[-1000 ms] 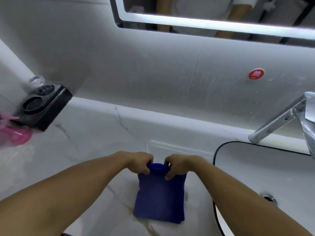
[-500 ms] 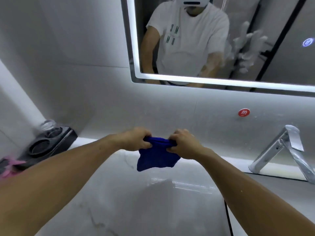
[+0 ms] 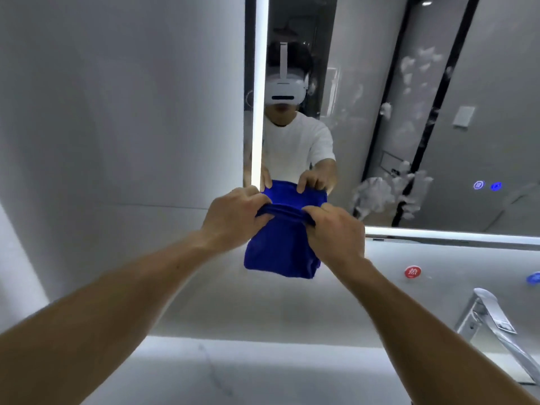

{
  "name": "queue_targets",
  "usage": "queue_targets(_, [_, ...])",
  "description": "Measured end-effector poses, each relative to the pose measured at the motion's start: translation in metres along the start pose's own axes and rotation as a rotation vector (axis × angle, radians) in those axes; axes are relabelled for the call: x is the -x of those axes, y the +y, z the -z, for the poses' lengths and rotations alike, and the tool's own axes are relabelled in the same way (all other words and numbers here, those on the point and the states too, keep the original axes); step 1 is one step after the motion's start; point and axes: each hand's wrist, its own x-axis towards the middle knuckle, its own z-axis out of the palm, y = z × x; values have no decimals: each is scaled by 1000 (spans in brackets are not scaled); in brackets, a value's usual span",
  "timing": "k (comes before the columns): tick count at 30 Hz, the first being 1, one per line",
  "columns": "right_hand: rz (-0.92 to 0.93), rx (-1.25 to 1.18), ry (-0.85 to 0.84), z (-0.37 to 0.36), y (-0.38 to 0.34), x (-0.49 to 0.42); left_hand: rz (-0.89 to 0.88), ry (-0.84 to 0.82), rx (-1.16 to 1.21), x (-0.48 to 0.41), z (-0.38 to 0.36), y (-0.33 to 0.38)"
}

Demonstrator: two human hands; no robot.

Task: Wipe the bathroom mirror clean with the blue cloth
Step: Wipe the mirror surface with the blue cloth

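The blue cloth (image 3: 279,252) hangs in the air in front of the mirror's lower left corner. My left hand (image 3: 230,219) grips its top left edge and my right hand (image 3: 336,232) grips its top right edge, bunching the fabric between them. The bathroom mirror (image 3: 365,112) has a lit frame and fills the upper right. White foam smears (image 3: 380,194) sit on the glass to the right of my hands, with more spots higher up. The cloth and both hands show reflected in the mirror.
A chrome faucet (image 3: 493,325) stands at the lower right. A red round sticker (image 3: 412,271) and a blue one (image 3: 533,278) are on the wall under the mirror. The marble counter (image 3: 233,372) lies below. Two lit touch buttons (image 3: 486,185) glow on the mirror.
Both hands lifted the blue cloth off the counter and raised it up to the mirror's lower left corner. The view tilted upward, so the counter items at the left left the frame.
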Motion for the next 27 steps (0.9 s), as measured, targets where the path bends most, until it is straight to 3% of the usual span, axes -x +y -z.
queue_targets(4, [4, 22, 67, 5, -4, -33, 23, 106, 44, -29, 10, -11])
queue_targets(7, [-11, 13, 87, -1, -10, -46, 80, 68, 83, -38, 6, -21])
queue_targets(12, [-176, -139, 198, -10, -21, -44, 92, 81, 94, -41, -2, -31])
queue_targets(17, [-123, -269, 413, -24, -36, -33, 133, 95, 93, -45, -2, -33])
queue_targets(21, [-219, -254, 332, -51, -60, -13, 119, 80, 147, -48, 3, -35])
queue_targets(27, [-145, -38, 148, -86, -75, -1, -21, 103, 194, -37, 11, -43])
